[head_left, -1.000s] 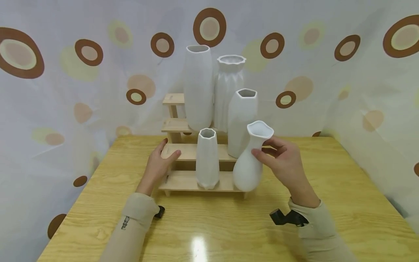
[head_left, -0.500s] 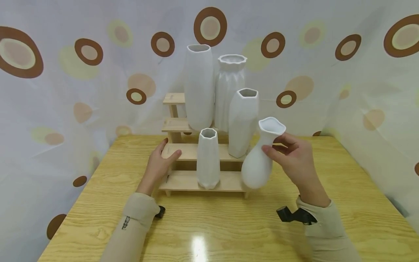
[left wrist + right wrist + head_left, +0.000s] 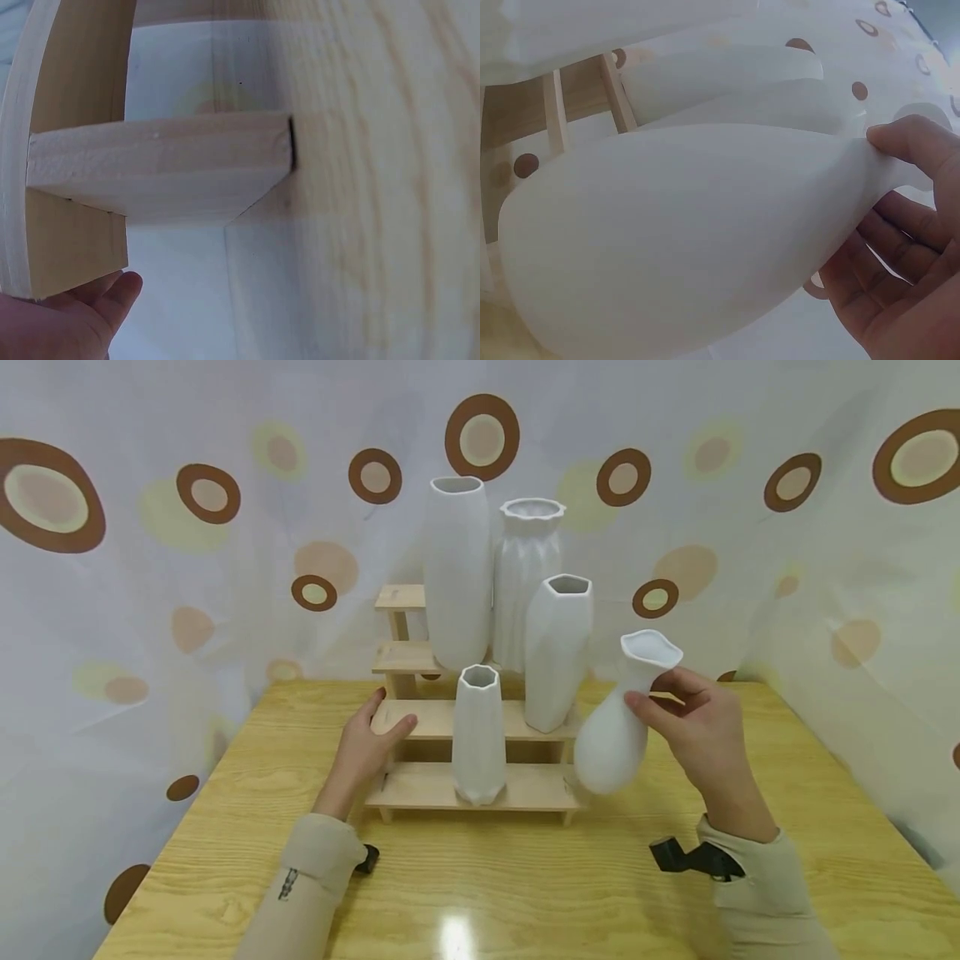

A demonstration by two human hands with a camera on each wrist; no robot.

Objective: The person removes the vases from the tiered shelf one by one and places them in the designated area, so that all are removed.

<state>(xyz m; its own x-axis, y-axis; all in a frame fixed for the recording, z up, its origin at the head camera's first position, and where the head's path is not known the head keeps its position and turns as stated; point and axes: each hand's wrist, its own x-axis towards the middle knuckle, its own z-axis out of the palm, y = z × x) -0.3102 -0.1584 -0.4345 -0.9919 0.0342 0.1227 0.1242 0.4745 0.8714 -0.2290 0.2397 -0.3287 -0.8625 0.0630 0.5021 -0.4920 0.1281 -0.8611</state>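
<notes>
Your right hand (image 3: 708, 735) pinches the smooth white ceramic-looking bulb-bottomed vase (image 3: 611, 747) by its neck, tilted just beside the pale wooden stepped stand (image 3: 420, 785), so a slackening grip could drop it; your left hand (image 3: 362, 750) touches the stand, fingers spread

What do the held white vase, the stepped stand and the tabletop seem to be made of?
The held vase looks ceramic, matte and perhaps unglazed: smooth white with soft shading and no sharp glints. The stepped stand looks like pale, unpainted wood, by its beige boards and squared edges. The tabletop shows grain and a bright reflection: glossy wood or wood-look laminate, I can't tell which.
</notes>
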